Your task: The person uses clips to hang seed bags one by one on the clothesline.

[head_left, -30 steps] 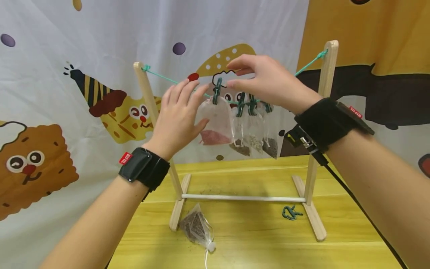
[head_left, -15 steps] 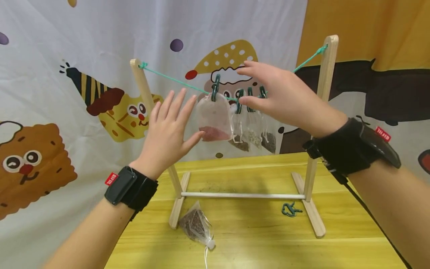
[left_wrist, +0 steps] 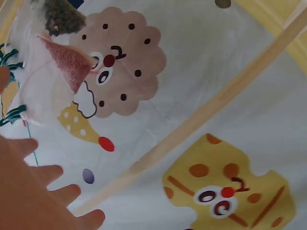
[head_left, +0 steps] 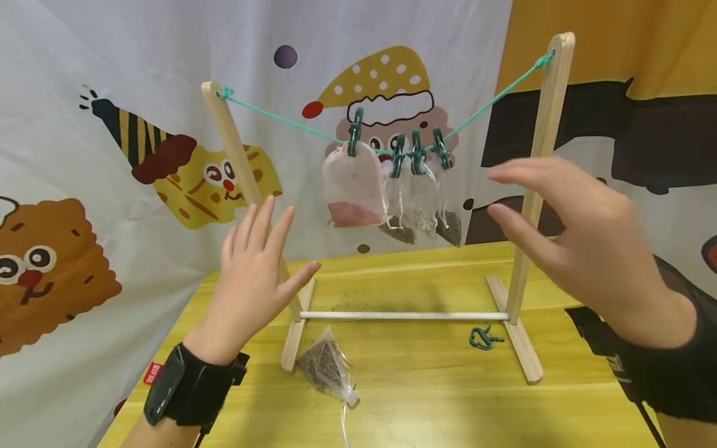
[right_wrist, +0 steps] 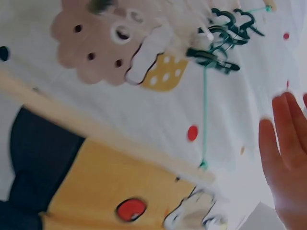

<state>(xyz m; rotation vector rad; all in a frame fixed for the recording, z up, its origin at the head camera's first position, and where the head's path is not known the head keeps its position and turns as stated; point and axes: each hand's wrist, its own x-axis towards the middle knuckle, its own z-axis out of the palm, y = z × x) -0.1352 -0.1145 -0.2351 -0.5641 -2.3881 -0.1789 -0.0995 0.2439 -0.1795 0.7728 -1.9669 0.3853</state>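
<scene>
A sheer drawstring bag with pink contents [head_left: 354,186] hangs from the green cord [head_left: 280,118] by a dark green clip [head_left: 355,132]. Right of it hang several smaller sheer bags [head_left: 422,211] with dark or pale contents, each under its own clip [head_left: 416,152]. My left hand [head_left: 246,280] is in the air left of the pink bag, fingers spread and holding nothing. Near the right post my right hand [head_left: 582,236] hovers, thumb and fingers apart with nothing between them. On the table lies another sheer bag with brown contents [head_left: 327,367], its neck drawn together.
The wooden frame has a left post [head_left: 229,137], a right post [head_left: 549,112] and a white crossbar [head_left: 403,315] low between its feet. A loose green clip [head_left: 485,338] lies by the right foot. Behind hangs a printed cloth [head_left: 168,37]; the table [head_left: 426,398] is yellow wood-grained.
Both hands have drawn back from the hanging bags and come lower, the left hand leftward, the right hand rightward. The pink bag stays hanging under its clip.
</scene>
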